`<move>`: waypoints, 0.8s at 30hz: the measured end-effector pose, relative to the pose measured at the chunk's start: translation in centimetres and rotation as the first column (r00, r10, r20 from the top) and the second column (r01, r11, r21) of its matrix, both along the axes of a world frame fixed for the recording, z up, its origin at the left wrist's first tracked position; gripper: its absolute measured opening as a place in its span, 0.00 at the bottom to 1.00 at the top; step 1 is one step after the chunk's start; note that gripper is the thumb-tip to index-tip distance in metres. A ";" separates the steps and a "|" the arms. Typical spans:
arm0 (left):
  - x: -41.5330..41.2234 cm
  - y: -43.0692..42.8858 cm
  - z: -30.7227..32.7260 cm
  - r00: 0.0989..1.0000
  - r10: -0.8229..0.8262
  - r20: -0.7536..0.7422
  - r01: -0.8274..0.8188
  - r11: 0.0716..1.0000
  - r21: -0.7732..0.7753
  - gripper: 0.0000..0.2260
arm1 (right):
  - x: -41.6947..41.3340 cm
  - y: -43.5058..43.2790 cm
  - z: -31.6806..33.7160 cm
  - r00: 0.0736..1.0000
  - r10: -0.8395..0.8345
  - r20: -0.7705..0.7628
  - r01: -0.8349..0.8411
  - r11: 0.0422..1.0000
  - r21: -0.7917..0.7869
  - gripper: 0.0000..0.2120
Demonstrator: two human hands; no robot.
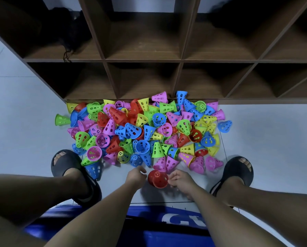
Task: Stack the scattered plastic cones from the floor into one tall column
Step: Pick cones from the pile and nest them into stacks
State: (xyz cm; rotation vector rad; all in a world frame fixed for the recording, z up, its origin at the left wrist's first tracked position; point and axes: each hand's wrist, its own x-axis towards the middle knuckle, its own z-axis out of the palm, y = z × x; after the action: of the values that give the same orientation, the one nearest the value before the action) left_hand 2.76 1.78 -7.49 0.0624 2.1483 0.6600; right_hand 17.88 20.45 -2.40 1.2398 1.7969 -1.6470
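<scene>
A big heap of small perforated plastic cones [142, 129] in pink, blue, green, yellow and red lies on the pale floor in front of a shelf unit. Just below the heap, near me, are red cones [158, 179], apparently two, one nested in the other, their wide mouths turned up toward me. My right hand [180, 180] pinches the red rim from the right. My left hand [136, 175] sits at the red cones' left side with curled fingers touching them; whether it grips them is unclear.
A dark brown cubby shelf [179, 59] stands behind the heap. My feet in black slides [65, 163] [238, 170] flank the pile on both sides. A blue seat or mat [167, 227] lies under me at the bottom edge.
</scene>
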 end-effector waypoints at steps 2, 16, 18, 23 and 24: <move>-0.9 -0.2 0.2 0.999 0.044 -0.007 -0.044 0.999 0.030 0.05 | 0.3 0.1 -0.7 1.000 0.021 0.013 -0.022 0.998 0.057 0.07; -5.3 -0.7 1.9 0.957 0.165 -0.239 -0.144 0.984 0.106 0.20 | 0.1 4.4 -1.5 0.870 -0.494 -0.009 0.479 0.839 0.259 0.09; -5.1 -0.8 1.5 0.967 0.150 -0.204 -0.137 0.987 0.078 0.22 | 0.3 5.2 -1.2 0.817 -0.576 -0.026 0.559 0.780 0.283 0.10; -4.3 -1.5 0.4 0.979 0.194 -0.058 -0.192 0.980 0.048 0.19 | 1.1 7.1 -3.4 0.777 -0.629 0.020 0.622 0.772 0.129 0.17; -4.3 -1.6 0.2 0.977 0.210 -0.044 -0.208 0.977 0.048 0.19 | 1.5 7.7 -4.8 0.814 -0.580 0.032 0.570 0.808 0.152 0.20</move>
State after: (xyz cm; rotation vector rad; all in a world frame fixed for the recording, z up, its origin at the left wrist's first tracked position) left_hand -1.50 0.16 -7.24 -0.1273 2.2059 0.8335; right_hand 19.33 28.18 -7.15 2.0410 1.5906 -1.7525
